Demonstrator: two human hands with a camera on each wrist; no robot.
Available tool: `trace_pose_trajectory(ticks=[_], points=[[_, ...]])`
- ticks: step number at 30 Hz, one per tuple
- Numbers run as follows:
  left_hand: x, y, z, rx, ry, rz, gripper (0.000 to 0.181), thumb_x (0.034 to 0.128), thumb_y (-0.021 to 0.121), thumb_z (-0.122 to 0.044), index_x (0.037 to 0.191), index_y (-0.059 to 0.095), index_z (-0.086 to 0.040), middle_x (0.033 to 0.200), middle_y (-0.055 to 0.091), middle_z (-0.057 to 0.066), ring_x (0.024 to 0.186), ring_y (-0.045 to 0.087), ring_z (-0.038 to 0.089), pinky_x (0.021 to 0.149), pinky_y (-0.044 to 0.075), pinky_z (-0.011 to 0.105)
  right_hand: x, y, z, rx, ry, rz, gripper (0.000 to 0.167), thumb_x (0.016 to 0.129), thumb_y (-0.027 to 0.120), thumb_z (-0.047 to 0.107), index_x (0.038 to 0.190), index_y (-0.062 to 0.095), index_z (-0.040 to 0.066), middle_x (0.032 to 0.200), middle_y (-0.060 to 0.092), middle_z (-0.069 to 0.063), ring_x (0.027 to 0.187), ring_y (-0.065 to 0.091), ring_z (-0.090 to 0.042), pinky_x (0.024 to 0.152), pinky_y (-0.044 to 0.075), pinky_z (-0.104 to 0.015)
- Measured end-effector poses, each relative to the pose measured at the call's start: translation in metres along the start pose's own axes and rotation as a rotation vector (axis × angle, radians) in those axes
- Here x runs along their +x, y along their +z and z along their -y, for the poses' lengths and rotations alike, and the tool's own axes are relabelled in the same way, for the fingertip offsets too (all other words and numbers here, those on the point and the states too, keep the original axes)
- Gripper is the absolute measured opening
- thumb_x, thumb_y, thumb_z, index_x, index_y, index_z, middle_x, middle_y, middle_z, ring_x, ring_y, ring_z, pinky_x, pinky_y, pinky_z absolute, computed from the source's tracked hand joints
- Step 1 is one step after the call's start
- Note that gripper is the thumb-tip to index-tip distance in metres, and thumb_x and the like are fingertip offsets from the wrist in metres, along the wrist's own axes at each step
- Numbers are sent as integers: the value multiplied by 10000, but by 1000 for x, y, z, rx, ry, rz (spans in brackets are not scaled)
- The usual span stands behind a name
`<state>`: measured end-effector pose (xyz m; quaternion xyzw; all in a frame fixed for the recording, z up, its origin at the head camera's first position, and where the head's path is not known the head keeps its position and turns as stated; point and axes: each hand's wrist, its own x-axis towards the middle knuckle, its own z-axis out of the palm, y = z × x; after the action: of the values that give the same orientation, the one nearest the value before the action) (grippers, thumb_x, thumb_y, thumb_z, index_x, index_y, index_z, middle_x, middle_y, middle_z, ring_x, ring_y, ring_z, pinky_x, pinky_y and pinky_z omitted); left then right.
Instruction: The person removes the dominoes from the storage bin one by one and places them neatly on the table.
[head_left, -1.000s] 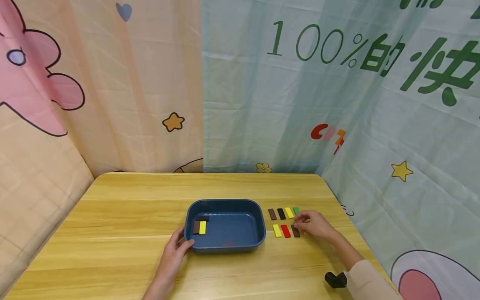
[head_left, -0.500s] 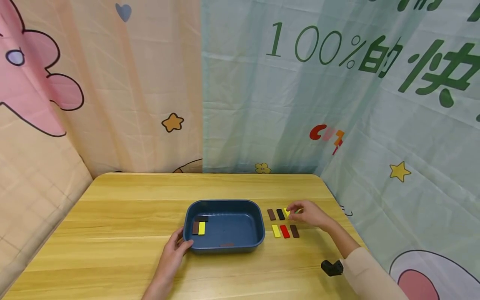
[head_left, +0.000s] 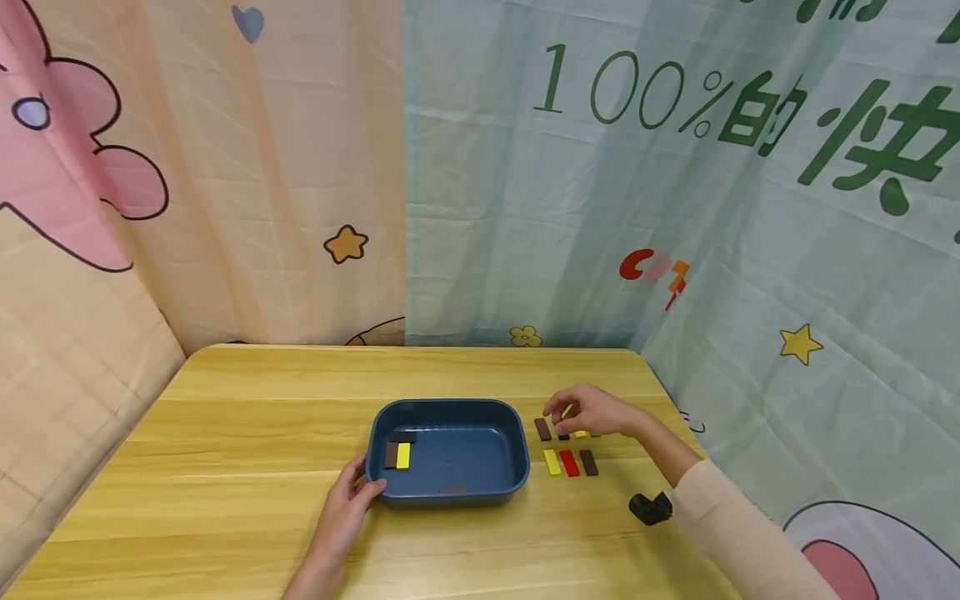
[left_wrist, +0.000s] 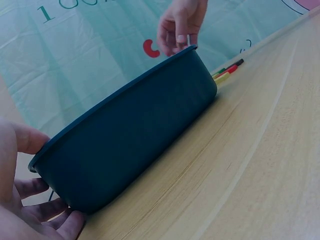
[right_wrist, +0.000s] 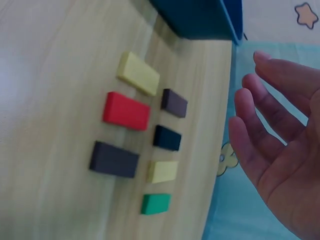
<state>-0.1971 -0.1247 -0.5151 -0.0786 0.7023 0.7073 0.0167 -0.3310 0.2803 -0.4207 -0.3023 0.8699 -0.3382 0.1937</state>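
Note:
A blue rectangular tub (head_left: 450, 497) stands on the table. My left hand (head_left: 341, 512) grips its left end, with the thumb at the rim and the fingers against the outer wall in the left wrist view. Inside lie a black block (head_left: 402, 437), a brown block (head_left: 391, 455) and a yellow block (head_left: 403, 456). Right of the tub, my right hand (head_left: 596, 410) is above the back row, holding nothing, fingers loosely bent. The right wrist view shows that row: brown block (right_wrist: 174, 103), black block (right_wrist: 167, 138), pale yellow block (right_wrist: 163, 171), green block (right_wrist: 155, 204).
A front row holds a yellow block (head_left: 552, 462), a red block (head_left: 569, 463) and a dark brown block (head_left: 588, 462). A black device (head_left: 649, 508) sits at the right wrist. Printed curtains (head_left: 480, 208) hang behind the wooden table (head_left: 247, 467).
My right hand has moved left and away from me, from the dark brown and green blocks to above the black one. My left hand and the tub have stayed put.

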Motion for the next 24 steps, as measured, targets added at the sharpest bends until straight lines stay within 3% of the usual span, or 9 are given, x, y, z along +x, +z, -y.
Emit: trace_pose_trajectory(ticks=[2,5,12,18,24], points=[[0,-1,0,-3,1,1,566,1055,543,-86,1555,325,67,1584,322,306,1449,347,459,1137,383,502,9,-2,11,-11,-9,50,237,969,714,71,1195,697,1,983,685,-93,900,702,-335,779,597,-475],[-1,-2,-1,-6,-1,-2,573,1053,549,-91,1556,324,67,1582,323,308,1446,349,462,1136,387,501,25,-4,28,-45,-27,120,256,966,714,65,1215,701,4,1015,694,-125,908,701,-246,790,596,-393],[-1,-5,1,-5,-14,-9,577,1047,558,-94,1557,332,53,1584,329,293,1442,358,452,1127,406,474,67,6,69,-128,-67,304,332,969,705,43,1293,673,-19,1073,690,-64,956,683,-155,828,574,-304],[0,-3,2,-15,8,-6,568,1050,561,-93,1550,340,62,1583,330,299,1437,361,463,1129,403,477,102,24,90,-190,-63,457,384,960,716,35,1338,654,6,1111,680,-123,922,661,-114,809,566,-274],[-1,-1,3,-19,26,-8,563,1049,566,-86,1544,348,70,1573,345,303,1428,376,465,1100,443,414,129,57,102,-292,-78,572,415,943,752,45,1344,658,97,1083,671,-9,954,640,-97,826,541,-240]])
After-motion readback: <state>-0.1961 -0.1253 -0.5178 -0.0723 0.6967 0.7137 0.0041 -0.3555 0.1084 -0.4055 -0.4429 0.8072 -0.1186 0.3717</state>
